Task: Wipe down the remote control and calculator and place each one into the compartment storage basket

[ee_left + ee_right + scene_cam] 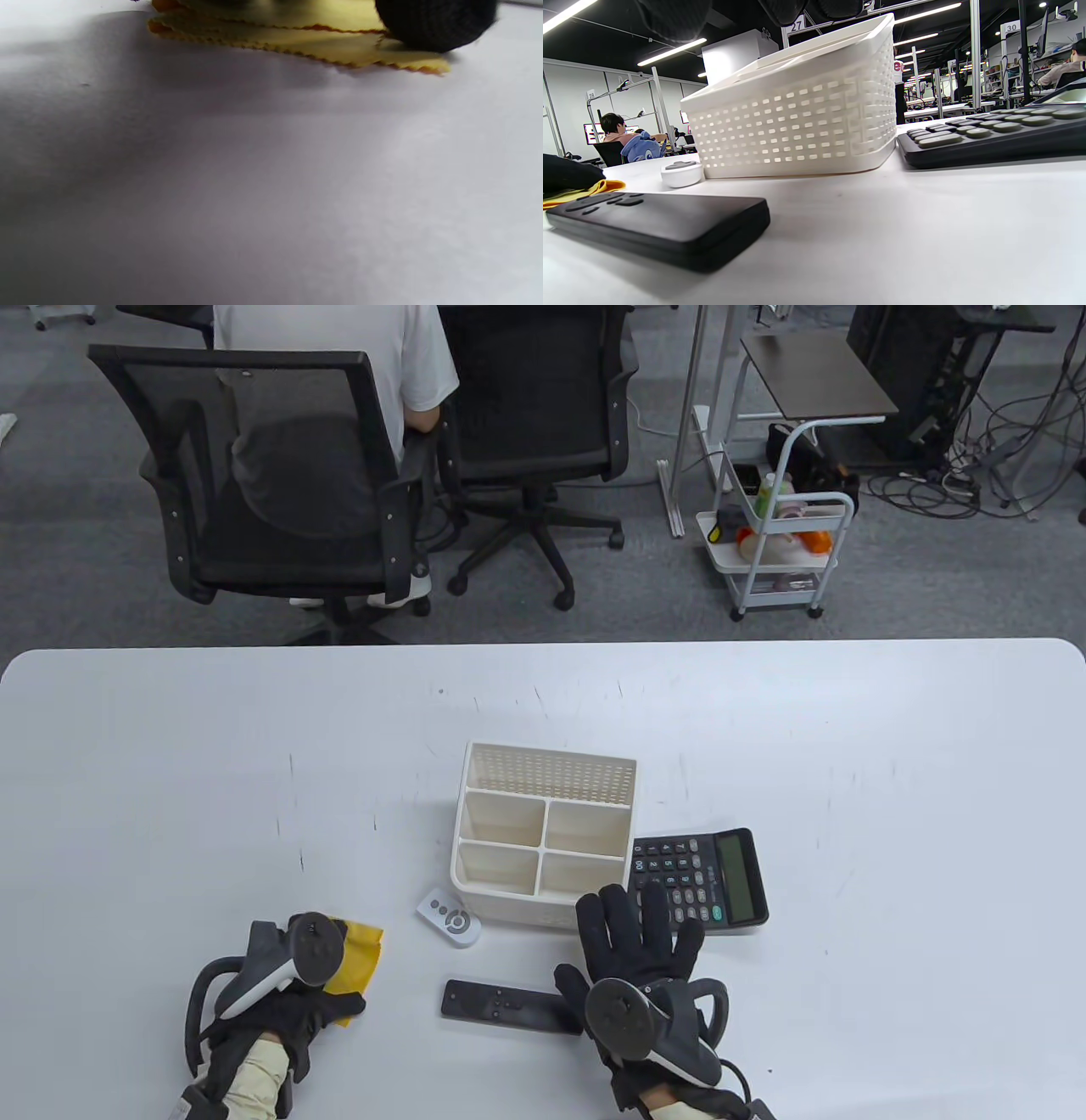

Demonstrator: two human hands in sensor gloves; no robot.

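Observation:
A long black remote control [509, 1006] [657, 222] lies flat near the table's front edge. The black calculator [702, 882] [992, 131] sits right of the white compartment storage basket [543, 768] [797, 123]. My right hand [640, 929] is spread with straight fingers between the remote and the calculator, its fingertips over the calculator's left keys, holding nothing. My left hand [310, 988] rests on a folded yellow cloth [358, 954] [297, 38]. In the left wrist view, one of the left hand's fingertips [432, 21] presses on the flat cloth. The tracker hides the other fingers.
A small white remote [450, 918] [681, 173] lies by the basket's front left corner. The basket's compartments show nothing inside. Office chairs, a seated person and a white cart stand beyond the table's far edge.

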